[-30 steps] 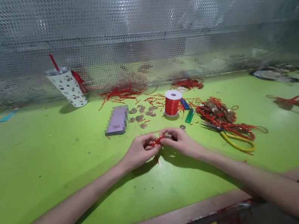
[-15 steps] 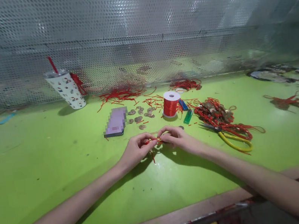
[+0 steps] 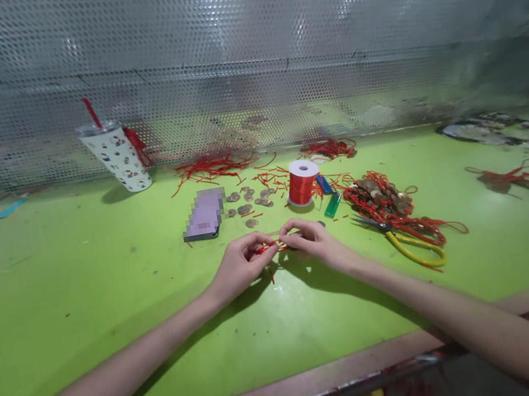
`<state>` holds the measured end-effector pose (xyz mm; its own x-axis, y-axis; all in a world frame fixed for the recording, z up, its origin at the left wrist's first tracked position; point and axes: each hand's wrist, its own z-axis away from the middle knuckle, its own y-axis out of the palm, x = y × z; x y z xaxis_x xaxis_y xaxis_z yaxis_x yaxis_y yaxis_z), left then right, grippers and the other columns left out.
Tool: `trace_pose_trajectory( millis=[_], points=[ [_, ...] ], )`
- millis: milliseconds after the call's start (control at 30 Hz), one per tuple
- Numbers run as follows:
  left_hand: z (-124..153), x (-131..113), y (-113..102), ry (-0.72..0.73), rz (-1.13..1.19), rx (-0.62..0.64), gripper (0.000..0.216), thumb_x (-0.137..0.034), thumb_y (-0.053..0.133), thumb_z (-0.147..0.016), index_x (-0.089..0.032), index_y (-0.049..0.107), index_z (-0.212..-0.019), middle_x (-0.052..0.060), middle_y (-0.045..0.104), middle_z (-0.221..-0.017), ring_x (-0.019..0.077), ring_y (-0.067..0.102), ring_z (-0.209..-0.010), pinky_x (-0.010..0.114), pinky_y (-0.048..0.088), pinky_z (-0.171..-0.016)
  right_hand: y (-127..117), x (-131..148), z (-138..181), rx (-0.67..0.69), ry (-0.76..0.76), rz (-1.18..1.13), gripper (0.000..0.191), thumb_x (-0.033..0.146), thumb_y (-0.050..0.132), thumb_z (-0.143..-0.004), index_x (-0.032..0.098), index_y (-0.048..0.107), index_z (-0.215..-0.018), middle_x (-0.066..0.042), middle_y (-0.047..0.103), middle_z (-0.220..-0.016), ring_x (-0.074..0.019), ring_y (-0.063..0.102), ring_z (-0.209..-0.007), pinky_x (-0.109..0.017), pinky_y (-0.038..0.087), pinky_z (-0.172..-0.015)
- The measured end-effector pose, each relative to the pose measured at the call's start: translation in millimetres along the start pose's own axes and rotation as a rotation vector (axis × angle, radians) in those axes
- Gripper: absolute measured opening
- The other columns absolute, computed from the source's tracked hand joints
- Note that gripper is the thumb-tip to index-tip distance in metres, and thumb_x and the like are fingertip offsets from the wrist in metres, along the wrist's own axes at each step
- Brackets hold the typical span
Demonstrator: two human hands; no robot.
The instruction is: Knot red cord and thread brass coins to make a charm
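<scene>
A thin red cord (image 3: 279, 244) runs between my two hands above the green table (image 3: 168, 349), and one end hangs down below them. My left hand (image 3: 248, 259) pinches it between thumb and fingers. From the other side, my right hand (image 3: 308, 242) is closed on the same cord with its fingertips. Fingers partly hide the cord, so its knots or loops cannot be made out. Just beyond the hands lie several round coins (image 3: 249, 209) with holes. A spool of red cord (image 3: 301, 185) stands upright behind my right hand.
Yellow-handled scissors (image 3: 418, 250) lie right of my hand, against a pile of corded coins (image 3: 378, 196). A green lighter (image 3: 333, 205) is near the spool. A phone (image 3: 205, 214) and a tumbler with a straw (image 3: 118, 158) stand left. Behind rises a perforated metal screen (image 3: 222, 63).
The fingers of my right hand have shifted slightly up and apart from the left, with a little more red cord showing between them. The other things stay put.
</scene>
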<state>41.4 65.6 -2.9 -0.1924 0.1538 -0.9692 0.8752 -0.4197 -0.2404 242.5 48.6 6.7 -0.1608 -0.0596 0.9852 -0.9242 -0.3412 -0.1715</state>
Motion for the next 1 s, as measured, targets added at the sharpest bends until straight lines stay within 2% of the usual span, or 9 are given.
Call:
trace_pose_trajectory(
  millis=[133, 233, 367, 533, 700, 800, 900, 1000],
  points=[
    [-0.8, -0.4, -0.2, 0.024, 0.023, -0.017, 0.029, -0.044, 0.067, -0.087, -0.015, 0.063, -0.089, -0.006, 0.048, -0.058, 0.0075, 0.039, -0.049, 0.020, 0.027, -0.046, -2.0, -2.8, -0.2, 0.044, 0.040, 0.047, 0.032, 0.049, 0.066, -0.088, 0.020, 0.063, -0.102, 0.002, 0.055, -0.072, -0.0125, 0.043, -0.060, -0.027, 0.030, -0.054],
    [-0.7, -0.9, -0.2, 0.037, 0.035, -0.021, 0.028, -0.042, 0.066, -0.088, -0.015, 0.061, -0.089, -0.005, 0.050, -0.060, 0.0078, 0.041, -0.051, 0.020, 0.029, -0.048, -1.2, -6.3, -0.7, 0.069, 0.011, 0.092, 0.025, 0.041, 0.066, -0.088, 0.019, 0.065, -0.099, -0.001, 0.058, -0.078, -0.0135, 0.047, -0.066, -0.029, 0.034, -0.059],
    [0.1, -0.3, 0.1, 0.036, 0.042, -0.004, 0.027, -0.042, 0.065, -0.089, -0.015, 0.061, -0.090, -0.004, 0.054, -0.064, 0.0085, 0.044, -0.054, 0.021, 0.032, -0.050, -0.7, -9.3, -1.2, 0.050, 0.018, 0.111, 0.019, 0.036, 0.066, -0.087, 0.020, 0.063, -0.096, 0.000, 0.057, -0.076, -0.0134, 0.045, -0.064, -0.029, 0.033, -0.058],
    [1.6, 1.4, -0.2, 0.045, 0.040, 0.012, 0.027, -0.042, 0.063, -0.091, -0.015, 0.060, -0.093, -0.005, 0.052, -0.064, 0.0091, 0.045, -0.055, 0.022, 0.035, -0.051, -1.3, -6.5, 0.0, 0.051, 0.025, 0.073, 0.022, 0.041, 0.067, -0.087, 0.021, 0.063, -0.095, 0.002, 0.055, -0.072, -0.0126, 0.044, -0.062, -0.027, 0.032, -0.055],
    [3.6, -0.3, -2.5, 0.070, 0.085, 0.069, 0.028, -0.043, 0.059, -0.095, -0.017, 0.059, -0.105, -0.007, 0.043, -0.062, 0.0095, 0.039, -0.053, 0.022, 0.028, -0.050, -4.0, -0.5, -0.4, 0.017, 0.019, 0.129, 0.033, 0.051, 0.069, -0.087, 0.019, 0.072, -0.093, 0.003, 0.052, -0.065, -0.0101, 0.034, -0.053, -0.028, 0.023, -0.051],
    [4.5, -0.8, -3.7, 0.083, 0.137, 0.069, 0.026, -0.041, 0.057, -0.096, -0.018, 0.057, -0.109, -0.006, 0.044, -0.064, 0.0106, 0.040, -0.056, 0.023, 0.029, -0.053, -6.5, -0.8, -1.2, 0.034, 0.010, 0.152, 0.035, 0.051, 0.069, -0.088, 0.017, 0.076, -0.088, 0.002, 0.052, -0.062, -0.0099, 0.033, -0.053, -0.029, 0.023, -0.051],
    [5.0, -0.2, -3.7, 0.086, 0.115, 0.054, 0.024, -0.039, 0.058, -0.096, -0.018, 0.055, -0.109, -0.005, 0.048, -0.067, 0.0117, 0.043, -0.060, 0.024, 0.032, -0.056, -8.4, -2.1, -1.1, 0.081, 0.034, 0.115, 0.037, 0.052, 0.067, -0.089, 0.016, 0.075, -0.086, 0.002, 0.053, -0.059, -0.0105, 0.040, -0.052, -0.028, 0.029, -0.051],
    [5.6, -0.7, -3.0, 0.099, 0.078, 0.045, 0.022, -0.037, 0.056, -0.097, -0.018, 0.055, -0.107, -0.005, 0.048, -0.067, 0.0116, 0.043, -0.060, 0.024, 0.032, -0.056, -9.5, -1.9, -0.8, 0.130, 0.014, 0.070, 0.037, 0.051, 0.066, -0.090, 0.016, 0.074, -0.085, -0.003, 0.065, -0.068, -0.0134, 0.054, -0.061, -0.028, 0.040, -0.058]
  ],
)
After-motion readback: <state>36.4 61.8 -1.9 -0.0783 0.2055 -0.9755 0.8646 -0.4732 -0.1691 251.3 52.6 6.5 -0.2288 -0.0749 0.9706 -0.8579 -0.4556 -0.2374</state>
